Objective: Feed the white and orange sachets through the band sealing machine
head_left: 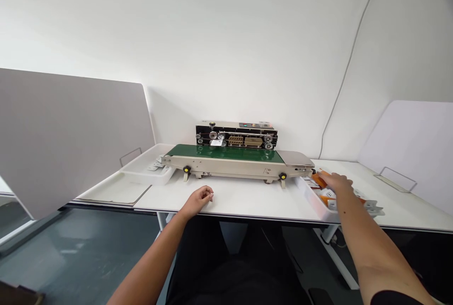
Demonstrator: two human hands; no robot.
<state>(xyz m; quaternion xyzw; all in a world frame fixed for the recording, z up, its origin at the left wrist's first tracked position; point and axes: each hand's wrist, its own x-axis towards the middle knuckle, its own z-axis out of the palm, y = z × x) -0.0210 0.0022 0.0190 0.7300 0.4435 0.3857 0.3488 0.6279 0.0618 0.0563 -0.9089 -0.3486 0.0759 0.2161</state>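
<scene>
My left hand rests at the front of the table, its fingers curled in with nothing visible in them. On the right, my right hand is at a white plastic bin, its fingers closed on an orange packet near the bin's far end. Several orange and silver-white packets lie in that bin, partly covered by my forearm. Between the hands and the wall stands a band sealer with a green conveyor belt. A small white packet sits at its rollers.
Left of the sealer, a translucent bin holds several silver-white packets. Grey-white panels stand at the left and right. A cable runs down the wall behind the table.
</scene>
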